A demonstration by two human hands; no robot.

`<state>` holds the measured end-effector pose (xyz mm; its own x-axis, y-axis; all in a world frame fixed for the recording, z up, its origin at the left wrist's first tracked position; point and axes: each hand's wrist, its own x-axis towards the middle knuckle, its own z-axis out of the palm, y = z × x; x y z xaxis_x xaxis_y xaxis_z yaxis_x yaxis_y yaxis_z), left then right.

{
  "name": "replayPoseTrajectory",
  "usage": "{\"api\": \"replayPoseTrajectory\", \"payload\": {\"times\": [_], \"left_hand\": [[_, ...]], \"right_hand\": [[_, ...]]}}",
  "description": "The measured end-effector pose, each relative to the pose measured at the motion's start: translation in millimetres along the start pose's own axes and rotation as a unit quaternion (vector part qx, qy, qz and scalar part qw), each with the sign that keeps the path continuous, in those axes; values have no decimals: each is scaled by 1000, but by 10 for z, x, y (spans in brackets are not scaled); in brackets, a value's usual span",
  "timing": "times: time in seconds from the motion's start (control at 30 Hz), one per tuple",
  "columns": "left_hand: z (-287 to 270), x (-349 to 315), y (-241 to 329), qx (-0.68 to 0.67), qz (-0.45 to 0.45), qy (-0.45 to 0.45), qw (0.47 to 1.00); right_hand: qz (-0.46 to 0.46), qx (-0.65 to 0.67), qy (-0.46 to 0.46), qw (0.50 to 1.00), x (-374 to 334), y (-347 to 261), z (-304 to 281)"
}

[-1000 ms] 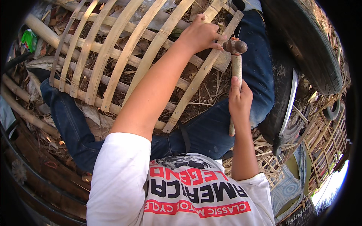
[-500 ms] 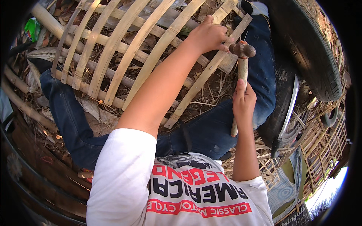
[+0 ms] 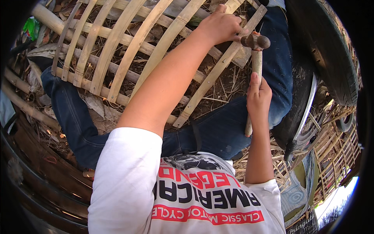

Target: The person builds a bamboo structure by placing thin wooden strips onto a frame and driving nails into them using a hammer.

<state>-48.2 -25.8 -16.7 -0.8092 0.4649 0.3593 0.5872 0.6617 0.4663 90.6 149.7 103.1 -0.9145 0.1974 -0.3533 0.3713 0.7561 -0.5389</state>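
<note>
My right hand [image 3: 259,95] is wrapped round the wooden handle of a hammer [image 3: 257,58], thumb laid along it. The hammer's rounded, rusty metal head is up beside the fingertips of my left hand [image 3: 223,26]. That left hand is closed over the upper part of a bamboo lattice [image 3: 156,56], near the end slat [image 3: 218,70]. What its thumb and fingers pinch, if anything, is too small to make out. The lattice is made of split bamboo slats laid across several poles. A flat wooden block [image 3: 241,57] lies under the end slat, near the hammer head.
Black tires [image 3: 333,50] stand close on the right, beside my bent leg in jeans [image 3: 274,78]. Dry leaves and straw cover the ground beneath the lattice. Another woven bamboo panel [image 3: 337,150] is at the lower right. Loose bamboo poles [image 3: 31,107] lie at the left.
The whole view has shifted slightly, with the lattice, hands and hammer higher in the picture. Both hands and the hammer keep nearly the same places against the slats.
</note>
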Motion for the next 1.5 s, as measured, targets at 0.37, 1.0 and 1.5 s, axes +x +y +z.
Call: {"api": "replayPoseTrajectory", "payload": {"times": [0.37,1.0,1.5], "left_hand": [[6,-27,91,9,-27,-45,999],[-75,104,-23,-20,2,-18,1000],[-75,71,2,-36,26,31,999]], "right_hand": [[17,84,33,996,-162,4,-20],[9,1,-3,1000,38,-97,-54],[14,32,-9,999,-33,-107,-13]]}}
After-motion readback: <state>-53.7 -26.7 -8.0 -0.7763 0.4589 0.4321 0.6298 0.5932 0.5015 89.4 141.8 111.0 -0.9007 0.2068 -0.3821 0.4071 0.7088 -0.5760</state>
